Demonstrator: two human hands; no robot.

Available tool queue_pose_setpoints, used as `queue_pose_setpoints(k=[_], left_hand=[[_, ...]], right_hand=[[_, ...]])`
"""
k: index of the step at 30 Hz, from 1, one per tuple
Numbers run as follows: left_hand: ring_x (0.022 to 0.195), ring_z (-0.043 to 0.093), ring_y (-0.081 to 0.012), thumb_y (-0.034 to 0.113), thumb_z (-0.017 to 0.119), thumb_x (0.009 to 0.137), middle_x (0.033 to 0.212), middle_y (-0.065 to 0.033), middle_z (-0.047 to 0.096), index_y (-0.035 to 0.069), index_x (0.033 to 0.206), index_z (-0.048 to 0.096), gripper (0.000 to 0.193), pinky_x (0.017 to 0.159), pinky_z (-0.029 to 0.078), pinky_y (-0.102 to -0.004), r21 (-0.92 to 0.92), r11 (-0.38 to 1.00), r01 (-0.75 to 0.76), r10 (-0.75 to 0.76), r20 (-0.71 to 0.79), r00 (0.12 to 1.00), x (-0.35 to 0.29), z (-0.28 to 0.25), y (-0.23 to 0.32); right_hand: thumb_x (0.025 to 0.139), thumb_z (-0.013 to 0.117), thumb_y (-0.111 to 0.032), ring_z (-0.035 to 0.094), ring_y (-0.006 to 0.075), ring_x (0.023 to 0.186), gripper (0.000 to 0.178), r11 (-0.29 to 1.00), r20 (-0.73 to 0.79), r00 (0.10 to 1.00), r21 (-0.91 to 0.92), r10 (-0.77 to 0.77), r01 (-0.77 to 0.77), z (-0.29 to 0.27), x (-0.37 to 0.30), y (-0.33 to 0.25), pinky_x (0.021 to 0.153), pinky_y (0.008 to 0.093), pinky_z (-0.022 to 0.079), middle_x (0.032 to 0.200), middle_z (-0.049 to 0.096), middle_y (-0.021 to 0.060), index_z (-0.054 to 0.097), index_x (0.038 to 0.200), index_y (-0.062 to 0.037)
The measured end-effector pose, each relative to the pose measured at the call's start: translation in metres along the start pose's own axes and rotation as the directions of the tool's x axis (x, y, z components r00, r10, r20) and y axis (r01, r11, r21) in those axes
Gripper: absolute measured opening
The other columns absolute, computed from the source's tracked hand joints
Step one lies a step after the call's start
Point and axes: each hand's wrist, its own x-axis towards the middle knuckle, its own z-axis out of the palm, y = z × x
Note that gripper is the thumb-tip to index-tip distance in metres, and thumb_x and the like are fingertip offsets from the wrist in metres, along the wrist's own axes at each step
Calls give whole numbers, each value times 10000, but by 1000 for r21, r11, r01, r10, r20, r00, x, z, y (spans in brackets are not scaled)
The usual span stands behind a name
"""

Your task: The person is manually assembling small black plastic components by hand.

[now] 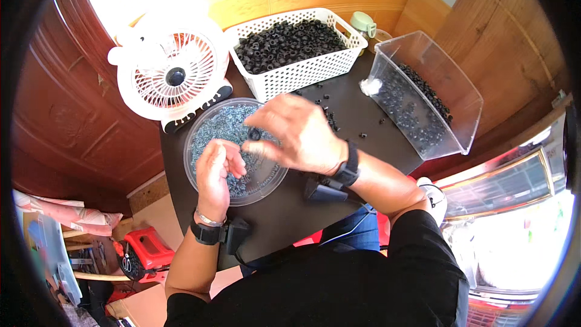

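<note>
Between the thumb and fingers of my right hand [302, 133] is a small black ring-shaped part [255, 134], above a round clear tub [275, 189]. Many small bluish, see-through pieces [209, 127] lie in that tub. My left hand [218, 172] is over the tub's near left side, close to the right hand but apart from it. Its fingers are curled in, and whatever they hold, if anything, is hidden. Behind the hands, a white perforated basket [308, 68] is heaped with black ring-shaped parts [290, 42].
A clear plastic bin [466, 112] with black parts stands at the right of the dark table [266, 230]. Loose black parts [330, 118] are scattered behind my right hand. A white fan [175, 75] stands at the left, and a pale green-lidded container [363, 23] is behind the basket.
</note>
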Motion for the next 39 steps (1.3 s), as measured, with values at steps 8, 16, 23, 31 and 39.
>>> queue_pose_setpoints(k=[8, 16, 23, 31, 39], left_hand=[[570, 536, -100, 273, 441, 968, 679, -43, 579, 31, 897, 574, 285, 527, 403, -214, 25, 1000, 12, -11, -27, 1000, 2, -1, 8], [563, 536, -90, 221, 441, 965, 674, -33, 575, 37, 865, 581, 251, 520, 403, -202, 21, 998, 62, -62, -16, 998, 2, -4, 4], [570, 535, -97, 249, 440, 968, 674, -38, 572, 43, 879, 570, 259, 528, 399, -213, 64, 994, 92, -92, -5, 996, 5, -6, -2], [576, 541, -98, 225, 431, 966, 692, -43, 589, 38, 889, 582, 252, 537, 411, -213, 105, 989, 100, -102, 17, 995, 4, -6, -3], [609, 555, -88, 215, 460, 960, 730, -32, 595, 27, 936, 600, 235, 556, 424, -201, 111, 988, 106, -115, 84, 990, 0, -4, -1]], right_hand=[[761, 704, -151, 617, 304, 843, 224, 634, -377, 889, -628, 259, -451, -152, -4, 37, 739, 366, 504, 892, 657, 103, 673, 965, -64], [813, 672, -157, 625, 159, 744, 202, 698, -114, 742, -274, 660, -662, -143, -61, 30, 683, 289, 493, 852, 678, 93, 674, 968, -28], [774, 682, -164, 632, 192, 726, 230, 641, 382, 575, -60, 723, -765, -60, -103, 40, 693, 312, 502, 799, 663, 95, 667, 959, -28], [741, 637, -120, 610, 338, 788, 170, 829, 396, 734, -356, 552, -432, -15, -84, 59, 732, 422, 492, 836, 614, 133, 619, 891, -43], [714, 695, -23, 611, 178, 712, 303, 830, 333, 800, 84, 499, -552, -14, -34, 18, 659, 289, 508, 831, 601, 94, 619, 1007, -33]])
